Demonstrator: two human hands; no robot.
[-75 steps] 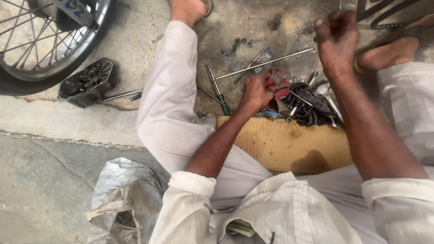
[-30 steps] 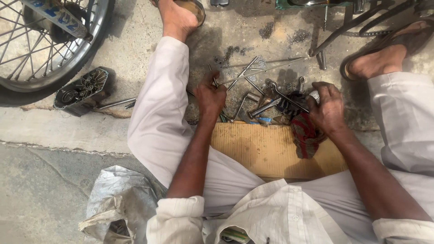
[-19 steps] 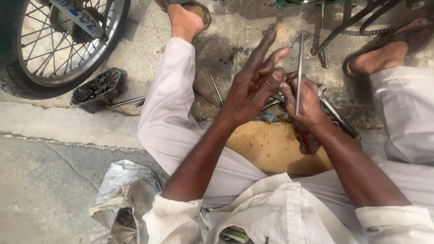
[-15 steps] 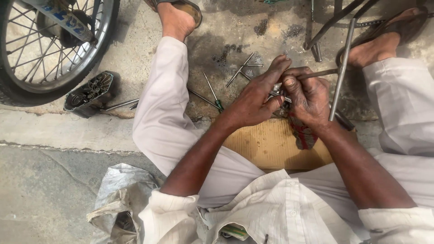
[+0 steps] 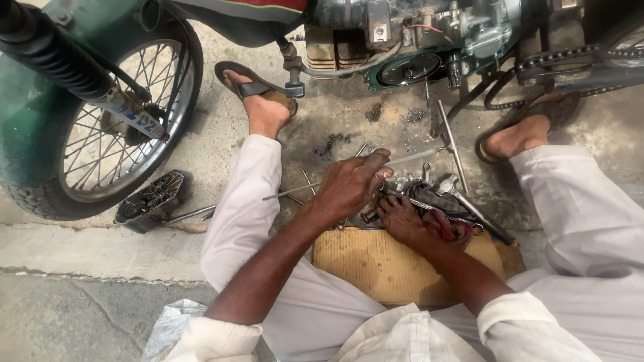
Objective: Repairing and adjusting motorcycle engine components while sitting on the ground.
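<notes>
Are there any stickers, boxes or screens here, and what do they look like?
Sticker: on the silver fork tube beside the front wheel, a narrow strip with blue markings.
Cardboard sheet: flat on the ground under the right hand, plain brown, unprinted.
No screens.

- The left hand (image 5: 349,188) covers the middle of a long thin metal rod (image 5: 288,194), so its grip on the rod cannot be made out.
- The right hand's (image 5: 401,218) fingertips are buried in the heap of metal tools (image 5: 446,198); what they touch is unclear.
- The motorcycle (image 5: 416,40) is cut off by the top edge.
- The spoked wheel (image 5: 100,154) runs partly behind the green fender (image 5: 30,117).
- The cardboard sheet (image 5: 389,265) is partly hidden under both forearms.
</notes>
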